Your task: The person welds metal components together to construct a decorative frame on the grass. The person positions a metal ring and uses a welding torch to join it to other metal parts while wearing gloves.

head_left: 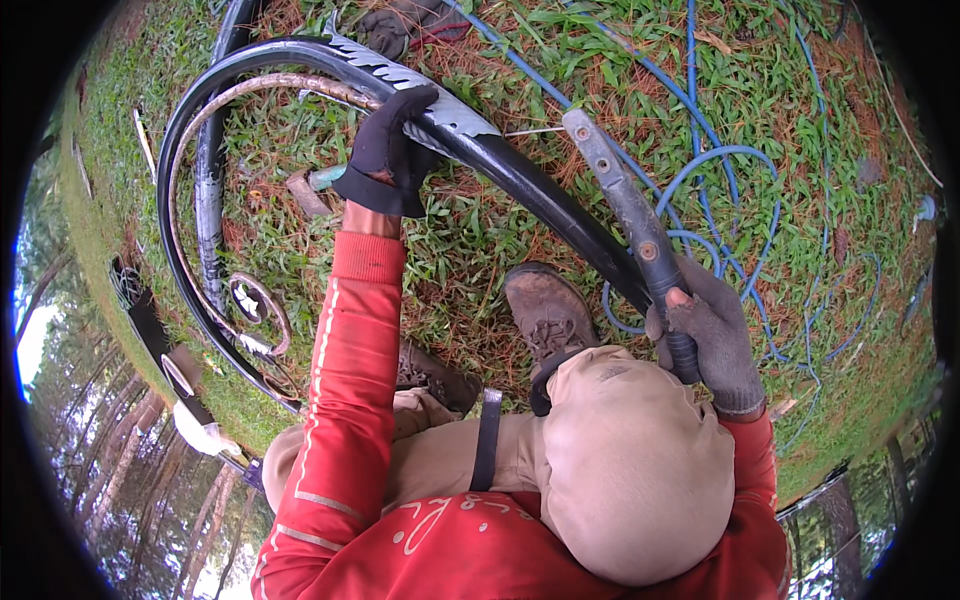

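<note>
My left hand [390, 155], in a black glove, is closed around a curved black metal tube [560, 205] beside a silver, jagged-edged metal strip [455, 110]. In a grey glove, my right hand [715, 325] wraps the ribbed handle of a welding electrode holder [625, 195]. From the holder's far end a thin pale electrode [535, 131] points left toward the silver strip; whether it touches, I cannot tell. A rusty scroll [255, 86] curves along the tube's inner side. By my left wrist is a hammer [307, 193], its teal handle partly hidden.
Blue hoses or cables [765, 170] loop over the grass at right. Another black and silver tube [210, 190] lies at left. Dark cloth [400, 25] rests at the top. My boots [550, 310] stand below the tube, and a beige-covered knee [635, 470] sits near my right arm.
</note>
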The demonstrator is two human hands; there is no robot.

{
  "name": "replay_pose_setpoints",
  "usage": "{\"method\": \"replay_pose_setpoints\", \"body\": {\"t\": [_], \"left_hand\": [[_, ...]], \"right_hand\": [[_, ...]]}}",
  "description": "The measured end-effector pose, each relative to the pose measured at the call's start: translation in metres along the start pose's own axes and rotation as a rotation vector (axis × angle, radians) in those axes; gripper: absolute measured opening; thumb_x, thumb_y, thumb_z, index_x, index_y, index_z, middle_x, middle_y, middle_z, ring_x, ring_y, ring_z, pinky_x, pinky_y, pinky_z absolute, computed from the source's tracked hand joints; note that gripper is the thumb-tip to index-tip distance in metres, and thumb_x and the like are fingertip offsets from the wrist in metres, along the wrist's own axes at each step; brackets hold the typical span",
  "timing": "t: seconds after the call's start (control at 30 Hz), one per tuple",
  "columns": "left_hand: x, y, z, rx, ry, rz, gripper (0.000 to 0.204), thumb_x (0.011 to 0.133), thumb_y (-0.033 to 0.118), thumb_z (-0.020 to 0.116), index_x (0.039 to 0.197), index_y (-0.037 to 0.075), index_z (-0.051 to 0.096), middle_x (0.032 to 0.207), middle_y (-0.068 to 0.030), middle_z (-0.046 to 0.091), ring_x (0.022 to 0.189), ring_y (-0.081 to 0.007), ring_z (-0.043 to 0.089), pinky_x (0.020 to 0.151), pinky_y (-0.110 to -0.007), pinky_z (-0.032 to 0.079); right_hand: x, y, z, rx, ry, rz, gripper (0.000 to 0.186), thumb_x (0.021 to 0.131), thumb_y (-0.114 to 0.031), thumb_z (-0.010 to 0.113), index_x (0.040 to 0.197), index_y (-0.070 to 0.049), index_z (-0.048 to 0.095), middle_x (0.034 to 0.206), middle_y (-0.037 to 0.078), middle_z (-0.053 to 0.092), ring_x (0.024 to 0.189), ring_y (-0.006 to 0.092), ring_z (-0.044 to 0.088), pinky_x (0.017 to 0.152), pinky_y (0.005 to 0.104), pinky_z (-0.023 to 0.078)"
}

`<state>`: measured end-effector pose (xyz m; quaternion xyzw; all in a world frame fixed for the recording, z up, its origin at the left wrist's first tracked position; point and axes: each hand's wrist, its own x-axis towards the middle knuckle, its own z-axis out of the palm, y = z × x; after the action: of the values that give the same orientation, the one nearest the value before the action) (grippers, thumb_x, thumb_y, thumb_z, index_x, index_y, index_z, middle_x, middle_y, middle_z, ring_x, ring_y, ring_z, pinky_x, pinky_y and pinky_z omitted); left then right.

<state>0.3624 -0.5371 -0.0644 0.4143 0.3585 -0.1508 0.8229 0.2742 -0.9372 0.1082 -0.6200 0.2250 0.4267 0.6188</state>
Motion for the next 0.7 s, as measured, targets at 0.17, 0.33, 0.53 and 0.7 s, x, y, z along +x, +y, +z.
{"method": "replay_pose_setpoints", "body": {"t": [0.17,0.33,0.53,0.7], "left_hand": [[-0.003,0.000,-0.002,0.024,0.007,0.025,0.020,0.106,0.015,0.069,0.118,0.000,0.074,0.097,-0.0086,0.069,0.088,-0.0269,0.074,0.083,-0.043,0.066],[-0.011,0.000,0.010,0.076,0.028,0.049,0.023,0.107,0.015,0.067,0.122,-0.002,0.073,0.104,-0.0101,0.068,0.091,-0.0263,0.073,0.086,-0.043,0.066],[-0.010,-0.012,-0.016,0.612,-0.295,0.498,0.039,0.113,0.022,0.062,0.139,-0.006,0.064,0.124,-0.0162,0.073,0.108,-0.0257,0.075,0.095,-0.041,0.066],[0.004,-0.011,-0.021,-0.195,-0.375,0.063,0.040,0.111,0.021,0.064,0.138,-0.010,0.061,0.123,-0.0175,0.074,0.110,-0.0282,0.076,0.100,-0.043,0.065]], "right_hand": [[-0.003,-0.002,0.004,-0.005,0.006,0.015,0.059,0.107,-0.041,0.070,0.147,0.001,0.063,0.083,0.004,0.068,0.059,0.0112,0.062,0.056,0.0277,0.049],[0.001,-0.002,-0.003,-0.002,-0.025,0.036,0.058,0.107,-0.041,0.070,0.146,0.001,0.064,0.083,0.004,0.069,0.060,0.0111,0.063,0.056,0.0276,0.049],[-0.001,0.001,-0.002,0.008,-0.019,0.025,0.052,0.109,-0.036,0.069,0.145,0.001,0.064,0.084,0.004,0.069,0.061,0.0112,0.063,0.057,0.0284,0.050],[0.000,0.003,-0.002,0.023,-0.003,0.031,0.051,0.109,-0.034,0.069,0.145,0.001,0.064,0.083,0.004,0.069,0.062,0.0111,0.063,0.058,0.0288,0.050]]}}
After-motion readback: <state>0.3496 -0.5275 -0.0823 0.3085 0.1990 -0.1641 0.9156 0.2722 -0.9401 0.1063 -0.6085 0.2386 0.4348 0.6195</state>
